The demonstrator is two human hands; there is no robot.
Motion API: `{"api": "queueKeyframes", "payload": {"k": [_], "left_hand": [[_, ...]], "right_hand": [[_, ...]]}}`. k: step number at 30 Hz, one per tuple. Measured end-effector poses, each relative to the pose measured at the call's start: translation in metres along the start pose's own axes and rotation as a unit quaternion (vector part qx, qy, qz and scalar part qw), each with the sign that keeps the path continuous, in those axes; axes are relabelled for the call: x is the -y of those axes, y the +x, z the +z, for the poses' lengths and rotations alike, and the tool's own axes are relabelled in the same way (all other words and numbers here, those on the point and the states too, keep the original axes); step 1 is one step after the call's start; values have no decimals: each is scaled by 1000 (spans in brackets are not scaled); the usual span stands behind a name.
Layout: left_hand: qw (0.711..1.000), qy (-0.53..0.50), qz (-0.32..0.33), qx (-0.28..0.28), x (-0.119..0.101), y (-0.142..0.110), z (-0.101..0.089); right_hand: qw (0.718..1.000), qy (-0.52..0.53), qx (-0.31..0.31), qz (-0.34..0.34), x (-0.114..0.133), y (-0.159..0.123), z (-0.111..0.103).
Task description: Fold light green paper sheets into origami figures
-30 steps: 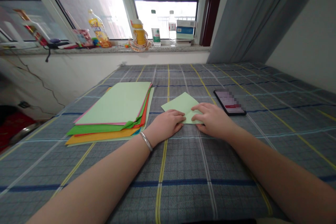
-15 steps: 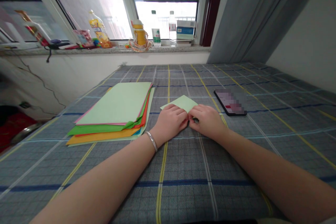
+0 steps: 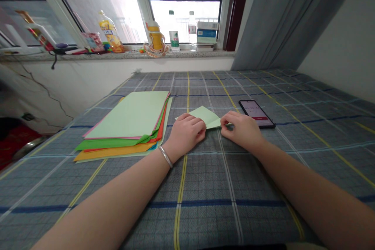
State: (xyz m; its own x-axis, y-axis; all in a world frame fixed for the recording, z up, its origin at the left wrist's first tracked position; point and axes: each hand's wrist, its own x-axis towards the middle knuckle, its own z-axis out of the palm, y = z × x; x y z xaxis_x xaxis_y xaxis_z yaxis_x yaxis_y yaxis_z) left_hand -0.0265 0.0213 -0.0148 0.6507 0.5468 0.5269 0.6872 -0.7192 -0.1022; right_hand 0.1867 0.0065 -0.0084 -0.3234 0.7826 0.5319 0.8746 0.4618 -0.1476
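Note:
A small folded sheet of light green paper (image 3: pixel 208 117) lies on the grey checked cloth (image 3: pixel 205 187) in front of me. My left hand (image 3: pixel 185 134), with a silver bracelet at the wrist, is curled over the sheet's left part and presses it down. My right hand (image 3: pixel 241 129) pinches the sheet's near right edge between thumb and fingers. Both hands lie close together, a small gap between them.
A stack of coloured paper sheets (image 3: pixel 129 125) lies to the left. A black phone (image 3: pixel 256 113) with a lit screen lies just right of my right hand. Bottles (image 3: pixel 109 33), a yellow container (image 3: pixel 156 38) and boxes (image 3: pixel 207 33) stand on the window sill. A wall rises at the right.
The hands first lay flatter on the sheet, then came together over its near edge. Now they have moved slightly apart, and the right hand pinches the right edge.

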Motion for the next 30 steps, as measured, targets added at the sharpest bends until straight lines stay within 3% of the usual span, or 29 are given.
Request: {"api": "queueKeyframes", "payload": {"k": [14,17,19,22,25,30], "left_hand": [[998,-40,-43,-15,11,-6,5],[997,-54,-62,-8,13,-7,4],[995,-65,-72,-6,14,-8,4],[994,-76,-74,-10,15,-8,4],[994,-77,-72,-21,15,-7,4],[997,-56,-47,-18,8,-4,2]], "right_hand": [[998,-2,-38,48,-31,2,-18],[995,12,-81,59,-34,2,-17],[993,40,-107,29,-32,2,-16],[995,51,-71,-46,-25,2,-12],[998,33,-24,-56,-17,2,-7],[997,8,-18,-71,2,1,4]]}}
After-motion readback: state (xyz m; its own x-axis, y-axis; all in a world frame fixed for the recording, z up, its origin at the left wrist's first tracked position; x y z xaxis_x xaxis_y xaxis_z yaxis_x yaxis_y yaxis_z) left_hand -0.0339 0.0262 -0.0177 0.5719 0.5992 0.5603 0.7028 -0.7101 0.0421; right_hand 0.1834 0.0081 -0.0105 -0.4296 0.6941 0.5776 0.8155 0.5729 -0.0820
